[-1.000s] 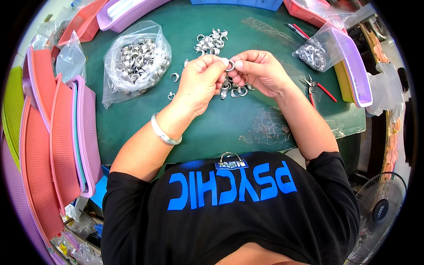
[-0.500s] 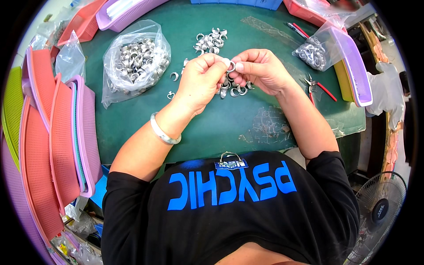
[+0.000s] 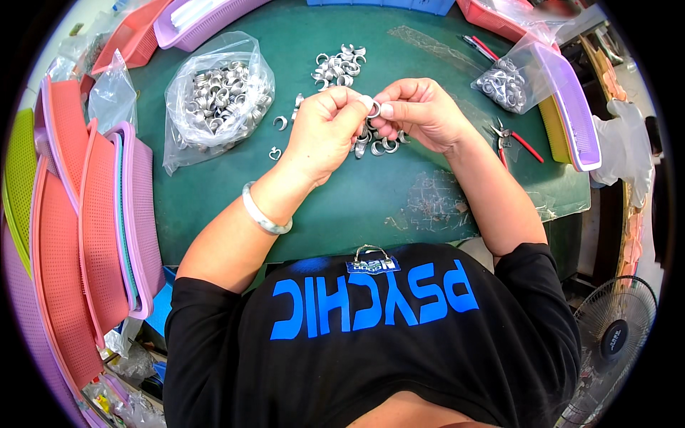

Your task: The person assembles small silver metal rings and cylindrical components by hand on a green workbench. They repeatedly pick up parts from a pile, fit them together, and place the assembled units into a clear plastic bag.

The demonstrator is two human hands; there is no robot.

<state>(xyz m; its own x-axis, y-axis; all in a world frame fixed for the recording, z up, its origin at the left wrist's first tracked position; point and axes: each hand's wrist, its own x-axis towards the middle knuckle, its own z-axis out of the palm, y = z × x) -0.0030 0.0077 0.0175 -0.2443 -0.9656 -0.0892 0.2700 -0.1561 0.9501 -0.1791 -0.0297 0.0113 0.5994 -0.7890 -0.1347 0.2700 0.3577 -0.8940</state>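
Observation:
A silver ring is pinched between my two hands above the table. My left hand closes its thumb and forefinger on the ring's left side. On its right side, my right hand grips with thumb and fingers. Under and just beyond my hands lie loose silver rings, one pile farther off and another partly hidden by my fingers. A single ring and a heart-shaped ring rest left of my left wrist.
An open plastic bag of rings stands at the left, a smaller bag of rings at the far right. Red-handled pliers lie right of my forearm. Stacked plastic baskets line the left side; a fan stands lower right.

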